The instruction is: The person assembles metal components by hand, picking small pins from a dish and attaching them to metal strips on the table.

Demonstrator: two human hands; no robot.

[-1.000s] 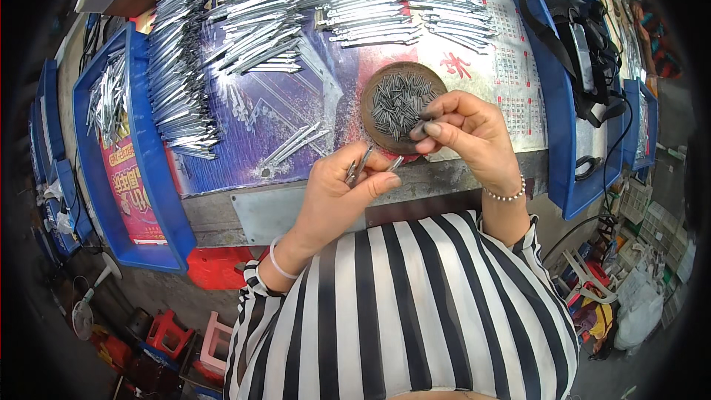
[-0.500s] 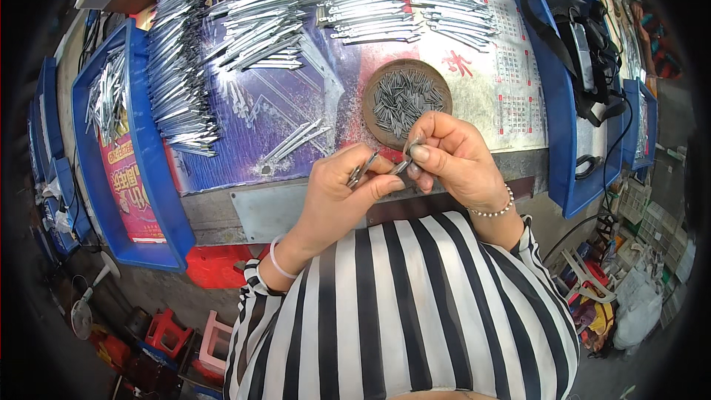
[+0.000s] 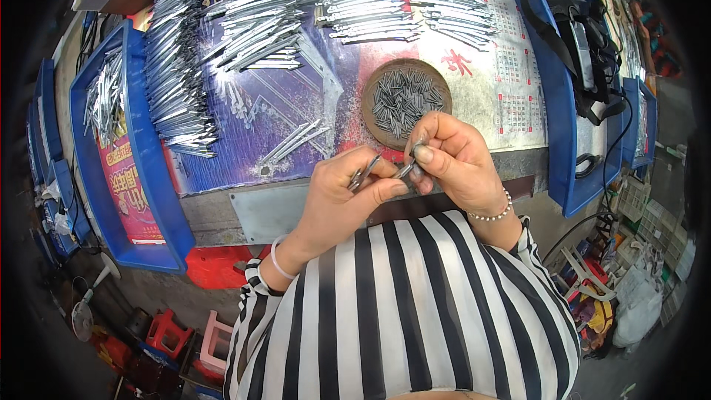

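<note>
My left hand (image 3: pixel 346 187) is closed round a few thin metal strips (image 3: pixel 363 178), whose ends stick out between thumb and fingers. My right hand (image 3: pixel 453 161) pinches something small and dark at the tip of one strip; the fingers cover most of it, so its kind does not show. The two hands meet just in front of the table's near edge. Right behind them stands a round brown bowl (image 3: pixel 368 120) holding many short grey metal pins (image 3: pixel 406 101). A few loose metal strips (image 3: pixel 298 139) lie on the table left of the bowl.
Long piles of metal strips (image 3: pixel 255 22) cover the table's far side. A blue tray (image 3: pixel 164 211) with more strips stands at the left. Another blue tray (image 3: pixel 566 191) at the right holds black straps and a device (image 3: pixel 585 52). A red stool (image 3: pixel 169 333) is at lower left.
My right fingertips have shifted slightly at the strip's end. My left hand keeps its hold and nearly the same place.
</note>
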